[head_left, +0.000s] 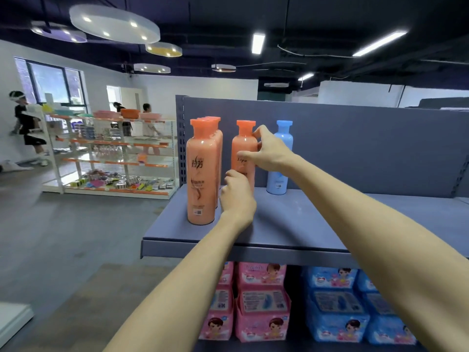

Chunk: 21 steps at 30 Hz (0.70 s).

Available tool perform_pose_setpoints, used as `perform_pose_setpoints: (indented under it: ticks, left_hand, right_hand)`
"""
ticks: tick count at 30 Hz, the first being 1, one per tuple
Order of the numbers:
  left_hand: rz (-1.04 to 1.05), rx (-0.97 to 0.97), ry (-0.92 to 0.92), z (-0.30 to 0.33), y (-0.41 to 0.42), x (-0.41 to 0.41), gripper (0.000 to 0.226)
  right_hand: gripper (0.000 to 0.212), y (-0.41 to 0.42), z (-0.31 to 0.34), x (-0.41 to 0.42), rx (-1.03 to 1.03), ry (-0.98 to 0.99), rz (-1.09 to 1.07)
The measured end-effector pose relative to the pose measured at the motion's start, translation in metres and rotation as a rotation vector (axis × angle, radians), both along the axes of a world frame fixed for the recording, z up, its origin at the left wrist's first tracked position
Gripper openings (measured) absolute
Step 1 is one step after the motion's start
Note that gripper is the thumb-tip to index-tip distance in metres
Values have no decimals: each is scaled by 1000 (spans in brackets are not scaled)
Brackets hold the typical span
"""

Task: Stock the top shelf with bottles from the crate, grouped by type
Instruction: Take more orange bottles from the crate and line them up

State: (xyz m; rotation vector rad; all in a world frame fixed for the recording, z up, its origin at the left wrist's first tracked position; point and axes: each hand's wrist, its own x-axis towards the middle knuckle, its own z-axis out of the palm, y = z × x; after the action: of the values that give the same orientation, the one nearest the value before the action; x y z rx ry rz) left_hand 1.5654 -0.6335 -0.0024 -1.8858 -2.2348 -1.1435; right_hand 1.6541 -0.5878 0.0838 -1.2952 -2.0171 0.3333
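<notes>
While both hands steady one orange bottle [243,153] upright at mid-shelf [304,224], right hand [269,153] pinching its shoulder, left hand [237,196] curled at its base, placing is underway; next: slide it left beside the orange row [203,171], apart from the blue bottle [280,158]

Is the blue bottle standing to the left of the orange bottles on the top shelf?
No, the blue bottle stands right of every orange bottle, beyond the one both hands hold.
</notes>
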Motion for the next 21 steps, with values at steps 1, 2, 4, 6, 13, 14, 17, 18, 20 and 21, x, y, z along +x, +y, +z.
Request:
perform_pose_setpoints:
  ticks: [1, 2, 4, 6, 13, 14, 17, 18, 20, 21]
  left_hand:
    - [20, -12, -1, 1, 10, 1, 58]
    - [36, -26, -4, 2, 19, 2, 59]
    - [71, -57, -6, 6, 36, 5, 56]
    - [100, -72, -10, 9, 52, 6, 52]
    - [144, -96, -39, 9, 89, 4, 56]
    - [144, -101, -32, 9, 92, 3, 57]
    - [140, -116, -26, 9, 100, 0, 58]
    - [140, -118, -28, 10, 102, 0, 59]
    - [142, -120, -30, 11, 105, -2, 58]
    - [141, -121, -31, 12, 107, -2, 57]
  right_hand:
    - [53, 9, 1, -1, -6, -11, 6]
    - [53, 18, 2, -2, -11, -19, 14]
    - [54, 35, 2, -4, -19, -36, 22]
    - [54, 51, 1, -6, 1, -52, 14]
    - [53, 88, -3, -15, 46, -72, 13]
    - [52, 91, -3, -16, 53, -72, 16]
    - [52, 99, -3, -19, 55, -68, 16]
    - [52, 101, -3, -20, 53, -68, 18]
    - [54, 104, -2, -22, 49, -69, 21]
    - [55, 106, -2, -22, 44, -71, 22]
